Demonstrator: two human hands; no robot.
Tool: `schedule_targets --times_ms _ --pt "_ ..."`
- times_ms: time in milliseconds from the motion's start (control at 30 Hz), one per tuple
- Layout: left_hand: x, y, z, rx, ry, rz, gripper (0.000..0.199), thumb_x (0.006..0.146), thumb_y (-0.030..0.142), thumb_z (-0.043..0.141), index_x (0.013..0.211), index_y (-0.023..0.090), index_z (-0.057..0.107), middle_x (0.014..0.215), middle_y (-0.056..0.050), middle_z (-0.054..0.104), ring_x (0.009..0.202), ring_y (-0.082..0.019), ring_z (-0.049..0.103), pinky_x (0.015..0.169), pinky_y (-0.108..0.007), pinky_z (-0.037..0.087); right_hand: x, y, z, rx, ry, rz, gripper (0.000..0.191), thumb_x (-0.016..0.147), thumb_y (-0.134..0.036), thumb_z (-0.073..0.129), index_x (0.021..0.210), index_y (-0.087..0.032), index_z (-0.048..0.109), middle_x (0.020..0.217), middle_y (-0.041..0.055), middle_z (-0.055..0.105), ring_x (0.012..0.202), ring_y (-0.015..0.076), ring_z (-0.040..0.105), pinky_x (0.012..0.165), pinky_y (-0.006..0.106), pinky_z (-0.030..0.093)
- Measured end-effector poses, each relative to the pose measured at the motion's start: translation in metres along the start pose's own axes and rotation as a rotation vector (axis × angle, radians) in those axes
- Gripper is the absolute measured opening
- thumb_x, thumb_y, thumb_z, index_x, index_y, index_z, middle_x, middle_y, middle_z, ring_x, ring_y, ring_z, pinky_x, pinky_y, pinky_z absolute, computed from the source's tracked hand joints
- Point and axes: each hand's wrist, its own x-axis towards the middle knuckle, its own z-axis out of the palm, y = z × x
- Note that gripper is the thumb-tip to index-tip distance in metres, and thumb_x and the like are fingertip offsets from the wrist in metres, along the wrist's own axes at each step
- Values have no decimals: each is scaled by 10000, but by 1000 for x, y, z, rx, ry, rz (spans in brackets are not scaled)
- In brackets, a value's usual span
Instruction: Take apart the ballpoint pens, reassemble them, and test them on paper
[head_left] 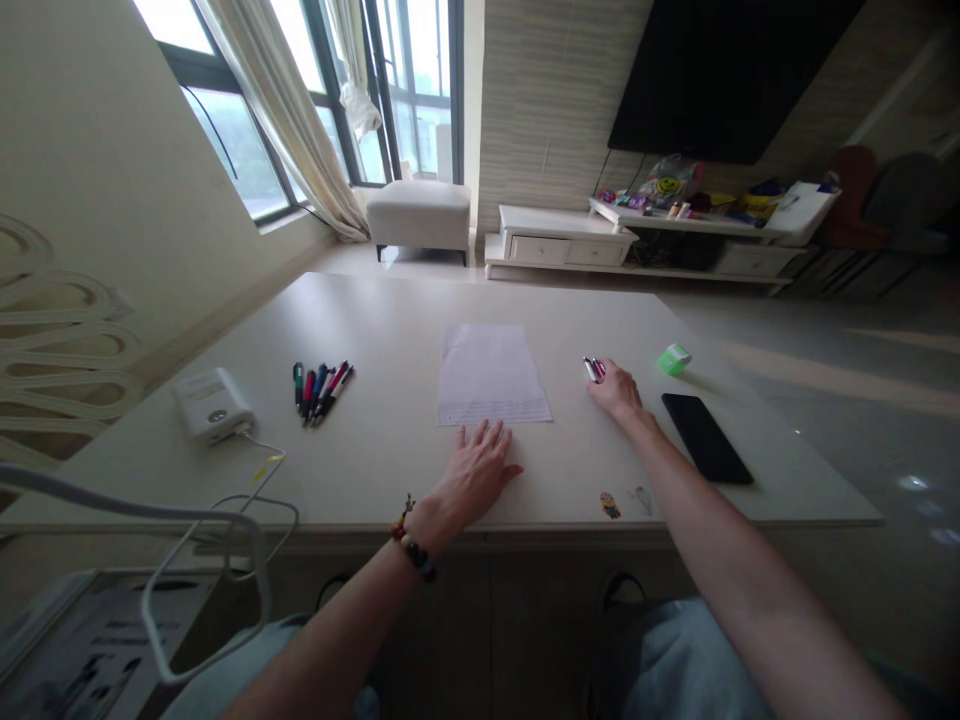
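Note:
A sheet of paper [491, 365] with lines of writing along its near edge lies on the white table [375, 320]. My left hand [480, 467] rests flat, fingers spread, with its fingertips at the paper's near edge. To the right of the paper, my right hand [616, 388] has its fingers closed round pens [593, 369], whose ends stick out at the fingertips; one looks pink, another silvery. On the left side of the table, several pens [319, 392] with green, red, blue and black parts lie in a loose group.
A black phone [705, 437] and a green-and-white cube [674, 359] are at the right. At the left, a white device [214, 404] trails a cable. Stickers [610, 504] are near the front edge. Beyond stand an ottoman [420, 213] and a cabinet [559, 235].

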Motion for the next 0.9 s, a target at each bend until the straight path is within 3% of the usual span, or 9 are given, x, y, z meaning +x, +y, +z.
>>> schedule_targets --times_ms 133,233,367,500,567,667,900 --pt "-11 -1 -11 13 32 2 494 913 396 408 1343 156 388 1417 -134 404 1328 -289 311 1071 -499 260 -3 -1 2 -34 29 -11 311 806 -204 510 1102 -154 591 983 135 675 869 240 624 702 278 411" --pt "-14 -16 -28 34 77 -74 406 909 337 422 1275 168 463 1334 -125 494 1237 -255 435 1014 -414 350 -5 1 3 -50 44 13 306 817 -218 507 1103 -159 596 956 131 675 847 235 623 685 278 404" --pt "-18 -66 -58 84 89 -418 292 907 326 389 1046 183 603 1013 -97 659 924 -236 621 794 -346 473 -8 1 0 -42 72 22 304 846 -318 492 1076 -162 616 945 134 670 835 240 617 668 284 398" --pt "-33 -132 -78 165 199 -751 326 878 359 418 1056 159 604 976 -135 670 902 -274 635 755 -352 484 -16 -4 -8 8 99 -40 286 858 -320 473 1039 -167 633 951 128 670 826 233 608 672 286 395" --pt "-43 -157 -81 174 222 -859 356 857 368 450 1112 156 580 985 -147 669 909 -294 635 746 -365 488 -22 -7 -13 41 111 -77 273 857 -303 468 1021 -169 640 946 123 669 825 231 603 682 289 398" --pt "-52 -179 -77 150 192 -931 359 831 383 482 1078 149 597 987 -165 665 916 -325 632 732 -388 491 -33 -14 -21 98 141 -128 266 852 -285 459 1001 -167 644 924 112 666 814 226 597 702 298 407" --pt "-51 -187 -68 112 201 -941 323 839 350 468 1013 120 614 988 -209 647 929 -335 628 756 -403 480 -73 -38 -44 254 190 -234 243 845 -278 457 918 -166 660 891 102 660 786 217 589 753 319 426"
